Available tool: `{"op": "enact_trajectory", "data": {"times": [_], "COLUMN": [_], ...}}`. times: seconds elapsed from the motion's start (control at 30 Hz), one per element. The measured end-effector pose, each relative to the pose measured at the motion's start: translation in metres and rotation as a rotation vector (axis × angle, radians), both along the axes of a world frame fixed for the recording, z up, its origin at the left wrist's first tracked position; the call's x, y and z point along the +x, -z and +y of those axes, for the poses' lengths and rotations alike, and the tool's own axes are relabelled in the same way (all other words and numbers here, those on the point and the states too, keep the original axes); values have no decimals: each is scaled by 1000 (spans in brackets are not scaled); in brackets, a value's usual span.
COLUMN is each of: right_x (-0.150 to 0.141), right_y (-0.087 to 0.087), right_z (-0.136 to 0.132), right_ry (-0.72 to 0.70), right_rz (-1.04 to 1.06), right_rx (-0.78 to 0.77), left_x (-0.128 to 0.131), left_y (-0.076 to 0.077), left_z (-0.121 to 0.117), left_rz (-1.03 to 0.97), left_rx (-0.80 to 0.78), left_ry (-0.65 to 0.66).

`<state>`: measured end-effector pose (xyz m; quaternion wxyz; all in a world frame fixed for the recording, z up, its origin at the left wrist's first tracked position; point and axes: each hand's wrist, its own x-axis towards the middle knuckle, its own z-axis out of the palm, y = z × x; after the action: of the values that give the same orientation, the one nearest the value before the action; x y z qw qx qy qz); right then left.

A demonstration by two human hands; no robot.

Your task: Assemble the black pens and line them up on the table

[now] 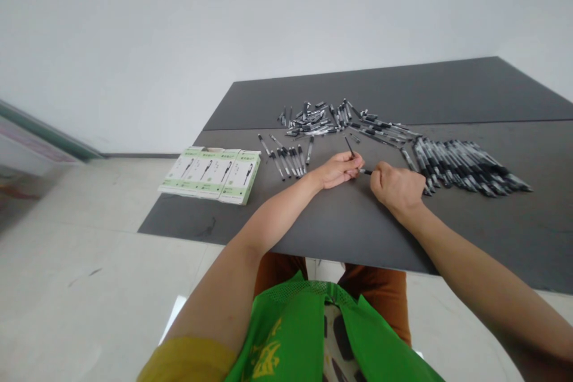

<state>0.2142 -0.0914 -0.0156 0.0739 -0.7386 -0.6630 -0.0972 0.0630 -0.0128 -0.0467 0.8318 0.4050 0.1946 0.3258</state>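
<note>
Left hand (336, 171): fingers pinch a thin dark stick (349, 146), palm partly turned up. Stick leans out of my grip, upper end pointing away from me and a bit left.

Right hand (397, 185): fingers curled into a fist, back of hand up, closed on a pen piece (366, 172). Piece spans the small gap between my hands, one end at my left fingers, the other going into the right fist. Too small to tell if the left fingers grip it too. Both hands are over the table (313, 218), forearms coming in across the front edge.

Pens, left to right: a small group of pens (293, 161) lies roughly side by side, just beyond and left of my left hand. Behind it, toward the back edge, a jumbled pile of pen parts (316, 122); can't sort the individual bits. Loose pens (380, 131) trail right from that pile. Then a big stack of pens (465, 167), clear barrels with black sections, mostly slanting the same way, beyond and right of my right fist; nearest ones are close to it.

White and green boxes (215, 173) with pen pictures sit in a row at the left edge of the table, well apart from my hands.
</note>
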Motion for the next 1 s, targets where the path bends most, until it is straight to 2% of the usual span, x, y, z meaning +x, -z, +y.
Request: {"op": "enact_trajectory", "data": {"times": [0.4, 0.57, 0.67, 0.77, 0.9, 1.0], "right_x": [-2, -4, -6, -6, -4, -1], "right_y": [3, 3, -1, -6, -11, -11], "right_z": [-1, -3, -3, -3, 0, 2], "right_ry": [-6, 6, 54, 91, 97, 39], "right_rz": [-22, 23, 48, 86, 156, 299], "right_rx": [-10, 24, 35, 34, -1, -2], "left_x": [-1, 1, 5, 11, 12, 10], "left_y": [-3, 3, 10, 13, 7, -1], "left_z": [1, 4, 5, 2, -5, -13], "left_rz": [-36, -47, -40, 1, 115, 211], "left_rx": [-45, 9, 74, 221, 437, 484], "left_ry": [57, -23, -144, -266, -370, -362]}}
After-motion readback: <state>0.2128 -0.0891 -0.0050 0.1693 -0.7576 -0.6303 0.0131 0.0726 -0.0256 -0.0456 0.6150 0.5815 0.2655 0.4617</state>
